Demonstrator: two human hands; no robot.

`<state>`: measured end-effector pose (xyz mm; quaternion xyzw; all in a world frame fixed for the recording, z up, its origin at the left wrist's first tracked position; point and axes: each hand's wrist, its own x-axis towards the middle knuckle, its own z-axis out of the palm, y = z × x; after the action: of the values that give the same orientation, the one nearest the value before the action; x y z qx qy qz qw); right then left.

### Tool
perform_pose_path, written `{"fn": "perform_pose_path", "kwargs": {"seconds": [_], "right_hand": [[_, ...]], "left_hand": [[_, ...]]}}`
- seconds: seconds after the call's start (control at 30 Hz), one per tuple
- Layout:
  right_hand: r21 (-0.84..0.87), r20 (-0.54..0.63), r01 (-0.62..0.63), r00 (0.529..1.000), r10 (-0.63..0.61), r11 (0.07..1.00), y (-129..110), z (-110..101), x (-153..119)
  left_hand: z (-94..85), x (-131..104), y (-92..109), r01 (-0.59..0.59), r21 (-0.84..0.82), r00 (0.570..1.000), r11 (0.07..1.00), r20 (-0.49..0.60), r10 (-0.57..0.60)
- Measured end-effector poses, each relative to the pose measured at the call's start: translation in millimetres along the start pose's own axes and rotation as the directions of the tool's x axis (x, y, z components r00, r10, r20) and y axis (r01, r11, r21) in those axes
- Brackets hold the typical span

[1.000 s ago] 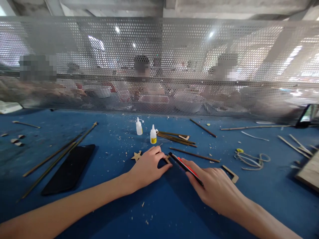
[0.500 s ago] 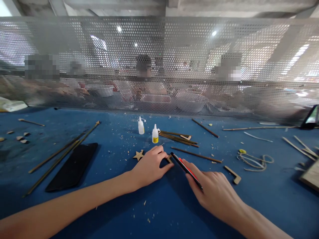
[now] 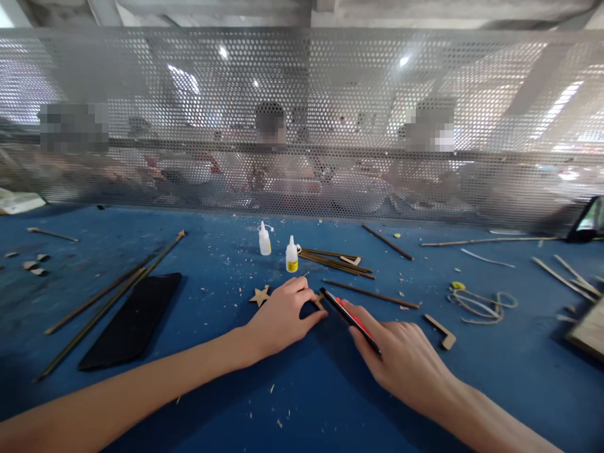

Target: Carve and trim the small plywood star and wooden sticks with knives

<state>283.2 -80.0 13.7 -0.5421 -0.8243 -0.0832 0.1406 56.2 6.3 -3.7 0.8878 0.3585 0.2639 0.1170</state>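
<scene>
Your left hand [image 3: 282, 309] is pinching a small wooden piece [image 3: 319, 301] at its fingertips, your right hand [image 3: 399, 349] is gripping a red-and-black cutter [image 3: 343, 311], and a wooden star [image 3: 260, 296] is lying just beside your left!

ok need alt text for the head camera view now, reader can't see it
The right hand holds a red-and-black tool, its tip close to a small wooden piece held by the left hand, over a blue table. Two white bottles stand just beyond; thin sticks lie around.
</scene>
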Motion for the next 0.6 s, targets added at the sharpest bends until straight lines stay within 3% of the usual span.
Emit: {"fn": "perform_pose_path", "kwargs": {"seconds": [0.2,0.37,0.6], "right_hand": [[-0.029,0.009,0.019,1.0,-0.019,0.999,4.9,-7.2,-4.4],[-0.044,-0.009,0.009,1.0,-0.009,0.999,4.5,-0.9,-1.0],[0.008,0.054,-0.011,0.998,0.011,1.0,4.0,-4.5,-6.9]], "left_hand": [[3.2,-2.4,-3.2,-0.005,0.025,1.0,1.0,-0.017,0.005],[-0.2,0.0,0.1,0.002,-0.013,1.0,1.0,0.02,-0.001],[-1.3,-1.7,0.6,0.002,0.014,1.0,1.0,0.026,-0.002]]}}
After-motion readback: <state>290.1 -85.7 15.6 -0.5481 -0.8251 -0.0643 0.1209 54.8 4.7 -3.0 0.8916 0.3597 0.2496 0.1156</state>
